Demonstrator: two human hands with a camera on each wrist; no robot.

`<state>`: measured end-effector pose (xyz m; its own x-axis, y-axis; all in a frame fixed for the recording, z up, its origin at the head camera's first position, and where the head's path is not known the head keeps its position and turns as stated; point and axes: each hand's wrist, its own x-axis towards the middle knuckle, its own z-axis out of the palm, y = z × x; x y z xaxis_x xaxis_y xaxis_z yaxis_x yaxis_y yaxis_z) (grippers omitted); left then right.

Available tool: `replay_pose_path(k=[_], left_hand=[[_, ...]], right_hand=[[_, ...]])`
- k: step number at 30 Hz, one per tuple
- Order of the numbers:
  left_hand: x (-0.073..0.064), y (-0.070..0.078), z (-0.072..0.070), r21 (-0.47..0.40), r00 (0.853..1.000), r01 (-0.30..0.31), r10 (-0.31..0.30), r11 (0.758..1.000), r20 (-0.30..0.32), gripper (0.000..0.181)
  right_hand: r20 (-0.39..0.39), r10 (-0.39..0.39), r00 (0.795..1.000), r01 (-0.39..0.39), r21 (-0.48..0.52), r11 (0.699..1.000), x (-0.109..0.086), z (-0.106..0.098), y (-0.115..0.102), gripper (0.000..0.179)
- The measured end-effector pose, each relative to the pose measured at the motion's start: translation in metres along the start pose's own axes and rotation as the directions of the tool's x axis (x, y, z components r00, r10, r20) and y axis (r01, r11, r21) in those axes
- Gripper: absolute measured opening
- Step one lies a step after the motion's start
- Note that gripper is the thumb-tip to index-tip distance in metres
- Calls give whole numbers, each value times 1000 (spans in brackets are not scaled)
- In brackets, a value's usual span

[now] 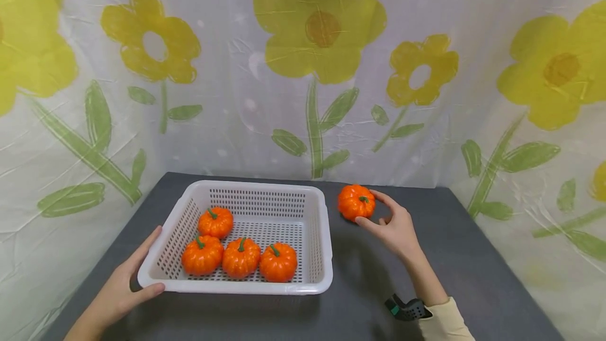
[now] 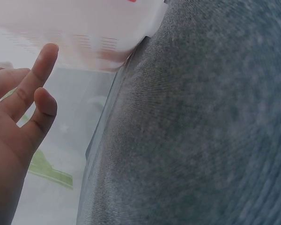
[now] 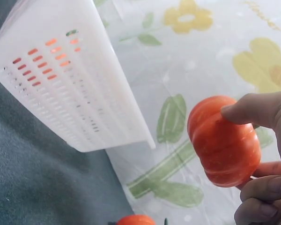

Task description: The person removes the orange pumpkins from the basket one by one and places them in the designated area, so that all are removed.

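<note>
- Head view: your right hand pinches a pumpkin between thumb and fingers, just right of the basket, near the table's back edge.
- Your left hand is spread, thumb apart from fingers, at the basket's near left corner; can't tell how firmly it touches.
- Basket is white, holed sides, sits on the gray table.
- Four other pumpkins inside: three in a row along the near side, one behind at left.
- Flowered curtain behind; dark band on your right wrist.
</note>
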<state>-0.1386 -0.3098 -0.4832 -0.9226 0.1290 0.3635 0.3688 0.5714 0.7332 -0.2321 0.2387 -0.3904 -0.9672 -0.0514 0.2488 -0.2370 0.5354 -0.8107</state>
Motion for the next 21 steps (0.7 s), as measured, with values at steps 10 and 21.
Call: replay_pose_path(k=[10,21], left_hand=[[1,2,1,-7,1000,-6,6,1000,3,105],[0,-1,-1,14,1000,9,-9,1000,2,105]], right_hand=[[-33,19,999,-19,-20,1000,5,-11,19,69],[-140,104,985,-110,-36,993,17,-31,51,74]])
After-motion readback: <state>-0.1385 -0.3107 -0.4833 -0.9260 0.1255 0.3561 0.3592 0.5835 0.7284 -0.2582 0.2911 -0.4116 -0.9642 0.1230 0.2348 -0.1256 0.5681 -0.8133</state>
